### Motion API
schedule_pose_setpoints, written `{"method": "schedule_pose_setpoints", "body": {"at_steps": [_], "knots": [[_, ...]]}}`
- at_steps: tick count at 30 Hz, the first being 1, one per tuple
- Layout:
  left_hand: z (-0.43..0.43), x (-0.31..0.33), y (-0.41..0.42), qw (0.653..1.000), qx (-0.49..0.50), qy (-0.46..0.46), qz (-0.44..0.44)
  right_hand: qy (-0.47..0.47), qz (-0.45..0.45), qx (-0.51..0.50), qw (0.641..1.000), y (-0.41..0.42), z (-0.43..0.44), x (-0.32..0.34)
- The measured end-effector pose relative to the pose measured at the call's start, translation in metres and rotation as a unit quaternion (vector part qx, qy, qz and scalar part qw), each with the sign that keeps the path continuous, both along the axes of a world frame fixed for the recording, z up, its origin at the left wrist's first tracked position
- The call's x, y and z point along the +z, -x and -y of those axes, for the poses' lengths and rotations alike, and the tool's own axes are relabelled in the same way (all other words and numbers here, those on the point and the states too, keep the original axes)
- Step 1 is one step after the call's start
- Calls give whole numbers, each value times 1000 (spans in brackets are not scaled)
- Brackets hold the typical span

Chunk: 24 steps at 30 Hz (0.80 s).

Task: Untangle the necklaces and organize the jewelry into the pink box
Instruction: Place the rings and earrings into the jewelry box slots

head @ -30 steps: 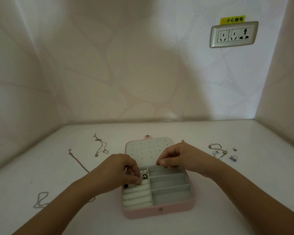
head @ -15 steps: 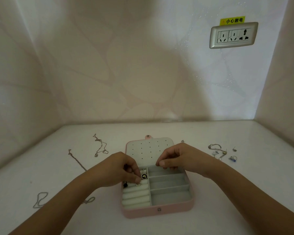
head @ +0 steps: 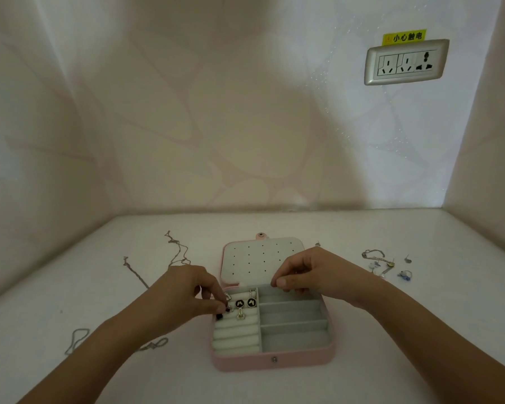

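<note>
So the pink box [head: 271, 360] sits open on the white table [head: 420, 330], snap side toward the person, lid [head: 263, 260] laid flat toward the wall, and its long axis runs left to right across the view. Left hand [head: 184, 293] is pinched on a small dark earring [head: 226, 309] at the left edge of the ring rolls [head: 235, 333], probably seating it in the slot beside the two round black-and-gold pieces [head: 245, 303] already tucked in there. Right hand [head: 312, 275] is curled over the back edge of the tray with thumb and finger pressed together; can't tell if there's anything in that pinch, looks more like it's steadying the box so it doesn't slide. The divided compartments [head: 292, 325] on the right look bare. Chains [head: 178, 249] are strung out on the table left of the box, mostly running away from the person, and the small jewelry pile [head: 385, 265] sits to the right, so plenty remains outside.
</note>
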<state>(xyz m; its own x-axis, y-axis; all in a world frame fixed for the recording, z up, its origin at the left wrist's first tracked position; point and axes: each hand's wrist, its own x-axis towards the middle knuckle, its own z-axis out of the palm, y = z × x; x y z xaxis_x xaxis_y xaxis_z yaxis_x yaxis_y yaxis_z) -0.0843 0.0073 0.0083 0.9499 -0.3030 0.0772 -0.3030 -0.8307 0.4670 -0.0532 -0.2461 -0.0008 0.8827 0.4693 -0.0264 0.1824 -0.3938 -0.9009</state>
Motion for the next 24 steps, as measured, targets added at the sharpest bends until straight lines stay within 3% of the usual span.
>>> {"method": "schedule_pose_setpoints", "body": {"at_steps": [4, 24], "knots": [[2, -2, 4, 999, -21, -43, 12, 5, 2, -1, 1000, 1, 0, 1], [2, -7, 0, 994, -57, -72, 52, 11, -1, -1, 1000, 0, 0, 1]]}}
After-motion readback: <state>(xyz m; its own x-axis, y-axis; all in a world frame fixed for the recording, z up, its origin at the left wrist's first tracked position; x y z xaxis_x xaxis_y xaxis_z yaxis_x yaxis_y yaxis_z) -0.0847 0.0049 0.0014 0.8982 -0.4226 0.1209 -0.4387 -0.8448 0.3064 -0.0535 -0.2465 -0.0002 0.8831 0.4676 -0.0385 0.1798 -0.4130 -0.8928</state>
